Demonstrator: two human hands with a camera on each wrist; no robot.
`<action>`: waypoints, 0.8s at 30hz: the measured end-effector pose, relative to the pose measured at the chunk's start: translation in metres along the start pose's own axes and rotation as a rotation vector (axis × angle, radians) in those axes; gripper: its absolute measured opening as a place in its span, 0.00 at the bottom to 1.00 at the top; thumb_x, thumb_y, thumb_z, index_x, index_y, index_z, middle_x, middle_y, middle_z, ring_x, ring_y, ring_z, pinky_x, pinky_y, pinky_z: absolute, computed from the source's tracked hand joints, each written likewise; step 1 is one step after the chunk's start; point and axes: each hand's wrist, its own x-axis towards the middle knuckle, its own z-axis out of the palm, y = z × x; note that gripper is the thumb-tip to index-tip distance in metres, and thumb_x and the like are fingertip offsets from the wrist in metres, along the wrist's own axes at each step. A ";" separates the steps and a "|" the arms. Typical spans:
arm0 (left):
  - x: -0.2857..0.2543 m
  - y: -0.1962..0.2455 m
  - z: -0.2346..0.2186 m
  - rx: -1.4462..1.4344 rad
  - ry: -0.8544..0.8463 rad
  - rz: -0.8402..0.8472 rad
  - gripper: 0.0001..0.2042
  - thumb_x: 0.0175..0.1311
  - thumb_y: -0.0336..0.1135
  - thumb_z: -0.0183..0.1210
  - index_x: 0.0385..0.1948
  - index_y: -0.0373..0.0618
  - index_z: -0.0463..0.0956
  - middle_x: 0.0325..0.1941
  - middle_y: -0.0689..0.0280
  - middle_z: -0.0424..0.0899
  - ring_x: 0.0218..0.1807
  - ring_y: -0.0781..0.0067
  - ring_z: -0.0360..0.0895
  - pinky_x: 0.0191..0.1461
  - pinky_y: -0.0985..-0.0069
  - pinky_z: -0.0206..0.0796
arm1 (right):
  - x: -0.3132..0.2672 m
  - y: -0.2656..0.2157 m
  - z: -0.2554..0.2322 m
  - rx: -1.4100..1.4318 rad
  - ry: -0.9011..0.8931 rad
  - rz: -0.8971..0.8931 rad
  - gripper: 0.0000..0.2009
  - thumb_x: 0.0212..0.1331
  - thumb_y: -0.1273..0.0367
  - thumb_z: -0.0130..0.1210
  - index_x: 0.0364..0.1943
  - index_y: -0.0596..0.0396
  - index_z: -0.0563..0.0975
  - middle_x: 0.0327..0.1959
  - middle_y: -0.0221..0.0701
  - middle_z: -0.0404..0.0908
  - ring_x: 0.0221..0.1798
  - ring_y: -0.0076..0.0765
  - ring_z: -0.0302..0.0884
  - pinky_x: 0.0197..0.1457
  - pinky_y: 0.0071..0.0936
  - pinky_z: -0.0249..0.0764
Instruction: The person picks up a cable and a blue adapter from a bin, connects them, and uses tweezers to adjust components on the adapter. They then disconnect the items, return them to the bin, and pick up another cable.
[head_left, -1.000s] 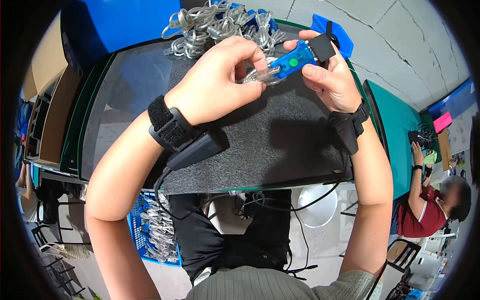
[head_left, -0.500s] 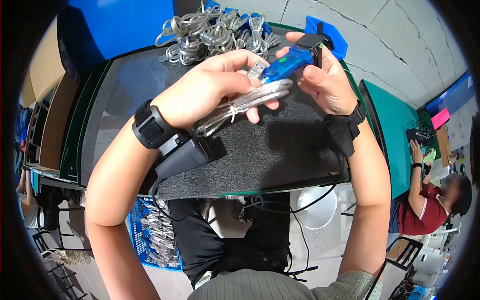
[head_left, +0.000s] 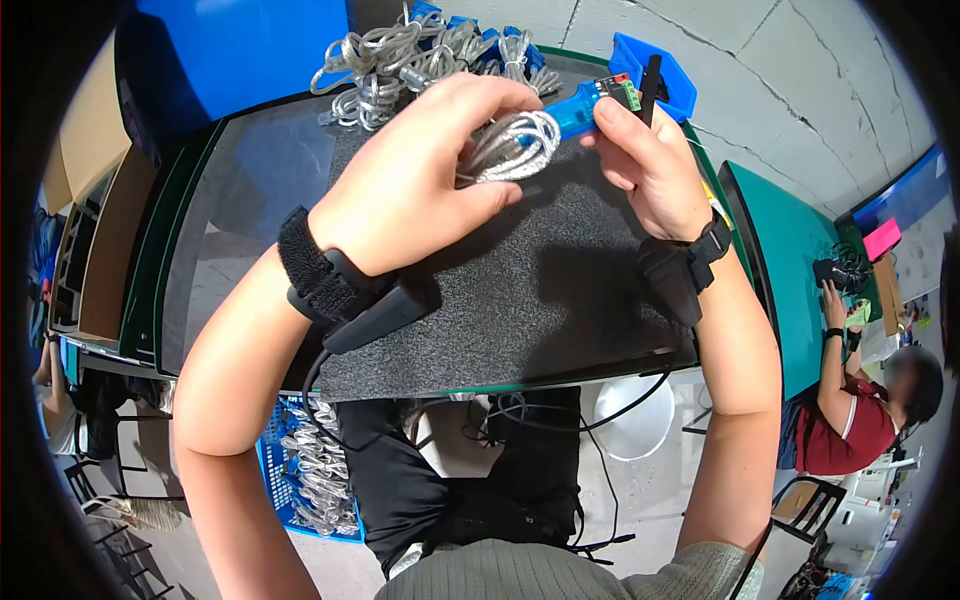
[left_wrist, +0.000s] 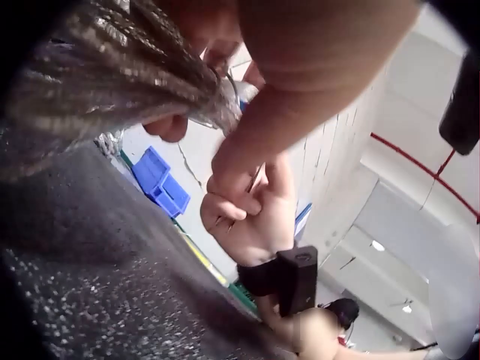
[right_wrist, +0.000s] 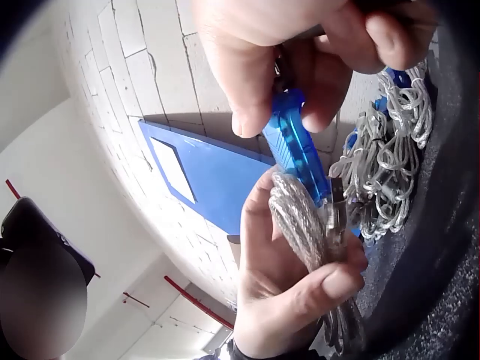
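My left hand grips a coiled, clear-jacketed USB cable, its loops bulging out between thumb and fingers. From the coil comes a translucent blue connector housing. On the far end of that housing sits a small black adapter with a green terminal block. Thumb and fingers of my right hand pinch this end. In the right wrist view, the metal USB plug lies beside the blue housing, near the left thumb. The cable bundle fills the upper left of the left wrist view.
A heap of similar bundled cables lies at the back of the dark mat. Behind my right hand is a blue bin. A blue basket of cables stands below the table edge. Another person sits at right.
The left hand has turned and lifted the coil, its loops now up beside the blue connector. My right hand's thumb has closed onto the adapter end, and its green terminals now face the camera.
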 end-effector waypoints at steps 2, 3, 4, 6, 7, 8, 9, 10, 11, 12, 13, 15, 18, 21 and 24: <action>0.001 0.004 -0.003 -0.063 -0.002 -0.069 0.26 0.50 0.25 0.62 0.55 0.42 0.67 0.45 0.66 0.72 0.43 0.82 0.71 0.45 0.79 0.67 | 0.001 0.001 -0.001 0.026 -0.041 -0.009 0.13 0.60 0.60 0.60 0.41 0.53 0.77 0.30 0.24 0.79 0.21 0.07 0.60 0.20 0.08 0.52; 0.001 0.001 -0.002 -0.124 0.002 -0.116 0.25 0.52 0.24 0.59 0.55 0.41 0.67 0.45 0.66 0.73 0.43 0.81 0.71 0.46 0.80 0.67 | 0.002 0.001 -0.001 0.026 -0.042 -0.010 0.13 0.60 0.60 0.60 0.41 0.53 0.77 0.30 0.24 0.79 0.21 0.07 0.60 0.20 0.08 0.52; 0.000 -0.001 0.000 -0.186 0.006 -0.163 0.23 0.53 0.24 0.56 0.55 0.40 0.67 0.44 0.66 0.74 0.43 0.81 0.71 0.47 0.80 0.66 | 0.001 0.000 -0.001 0.019 -0.054 -0.030 0.13 0.60 0.60 0.59 0.42 0.53 0.76 0.31 0.25 0.79 0.21 0.07 0.60 0.20 0.08 0.52; 0.000 -0.002 0.000 -0.219 0.026 -0.154 0.23 0.53 0.24 0.51 0.55 0.39 0.66 0.44 0.65 0.75 0.42 0.80 0.71 0.49 0.79 0.66 | 0.001 -0.001 0.001 0.012 -0.071 -0.052 0.13 0.60 0.61 0.59 0.42 0.53 0.76 0.32 0.25 0.80 0.21 0.07 0.59 0.20 0.09 0.52; 0.001 0.000 -0.001 -0.272 0.022 -0.218 0.22 0.53 0.23 0.50 0.54 0.39 0.66 0.43 0.66 0.74 0.42 0.80 0.71 0.49 0.79 0.65 | 0.000 -0.001 0.001 -0.038 -0.075 -0.057 0.13 0.60 0.61 0.60 0.43 0.53 0.76 0.32 0.24 0.80 0.21 0.07 0.59 0.20 0.09 0.52; 0.001 0.001 -0.002 -0.325 0.017 -0.283 0.21 0.53 0.23 0.50 0.53 0.39 0.66 0.42 0.66 0.74 0.42 0.80 0.71 0.49 0.79 0.65 | 0.000 -0.002 0.002 -0.088 -0.079 -0.061 0.14 0.59 0.61 0.60 0.44 0.53 0.76 0.33 0.24 0.80 0.21 0.07 0.59 0.20 0.09 0.52; 0.000 0.000 -0.002 -0.323 0.020 -0.286 0.21 0.53 0.23 0.50 0.53 0.39 0.66 0.42 0.66 0.74 0.42 0.80 0.71 0.49 0.79 0.65 | -0.001 -0.002 0.002 -0.086 -0.083 -0.061 0.14 0.59 0.61 0.60 0.44 0.53 0.76 0.33 0.24 0.80 0.21 0.07 0.59 0.20 0.09 0.52; -0.001 -0.002 0.000 -0.354 0.042 -0.275 0.20 0.52 0.23 0.49 0.51 0.39 0.66 0.41 0.66 0.73 0.42 0.81 0.70 0.48 0.80 0.64 | -0.001 -0.003 0.002 -0.085 -0.074 -0.056 0.14 0.58 0.62 0.61 0.44 0.53 0.76 0.33 0.24 0.80 0.21 0.07 0.60 0.20 0.09 0.52; -0.001 -0.002 0.001 -0.386 0.064 -0.264 0.19 0.52 0.22 0.47 0.49 0.39 0.66 0.40 0.67 0.73 0.42 0.81 0.70 0.47 0.81 0.64 | -0.001 -0.003 0.002 -0.085 -0.066 -0.051 0.15 0.58 0.62 0.62 0.45 0.53 0.76 0.33 0.23 0.80 0.21 0.07 0.60 0.20 0.09 0.52; -0.001 0.000 -0.001 -0.386 0.066 -0.267 0.19 0.52 0.22 0.47 0.49 0.39 0.66 0.40 0.67 0.73 0.42 0.81 0.70 0.47 0.81 0.64 | -0.002 -0.003 0.001 -0.084 -0.069 -0.049 0.15 0.58 0.62 0.62 0.45 0.53 0.76 0.33 0.23 0.80 0.21 0.07 0.60 0.20 0.09 0.52; -0.002 0.005 -0.003 -0.288 0.037 -0.303 0.18 0.52 0.23 0.51 0.48 0.39 0.66 0.39 0.67 0.73 0.41 0.81 0.70 0.46 0.81 0.64 | -0.002 -0.002 0.000 -0.085 -0.085 -0.043 0.15 0.57 0.62 0.62 0.45 0.53 0.76 0.32 0.22 0.80 0.22 0.07 0.60 0.21 0.09 0.52; -0.002 0.012 -0.006 -0.192 0.010 -0.337 0.18 0.53 0.24 0.56 0.47 0.40 0.66 0.38 0.67 0.73 0.41 0.81 0.69 0.45 0.81 0.63 | -0.003 -0.002 0.001 -0.088 -0.102 -0.037 0.16 0.56 0.62 0.63 0.45 0.53 0.76 0.32 0.22 0.80 0.22 0.07 0.61 0.21 0.09 0.53; -0.002 0.015 -0.005 -0.038 0.040 -0.311 0.19 0.52 0.28 0.64 0.45 0.40 0.67 0.37 0.66 0.74 0.40 0.78 0.70 0.45 0.79 0.64 | -0.007 -0.002 0.008 -0.083 -0.090 -0.092 0.17 0.55 0.63 0.64 0.46 0.54 0.76 0.32 0.21 0.79 0.22 0.07 0.61 0.21 0.09 0.52; -0.002 0.014 -0.004 0.046 0.145 -0.155 0.19 0.51 0.32 0.69 0.43 0.40 0.70 0.36 0.64 0.75 0.39 0.75 0.72 0.45 0.78 0.65 | -0.006 -0.001 0.012 -0.059 -0.064 -0.169 0.18 0.54 0.64 0.65 0.47 0.54 0.75 0.33 0.21 0.79 0.22 0.07 0.60 0.21 0.09 0.52; 0.000 0.012 -0.007 0.120 0.202 -0.062 0.16 0.52 0.30 0.67 0.41 0.40 0.73 0.35 0.64 0.76 0.37 0.73 0.74 0.44 0.78 0.66 | -0.005 -0.001 0.008 -0.051 -0.061 -0.175 0.17 0.60 0.63 0.60 0.49 0.56 0.74 0.35 0.25 0.79 0.22 0.08 0.60 0.22 0.09 0.53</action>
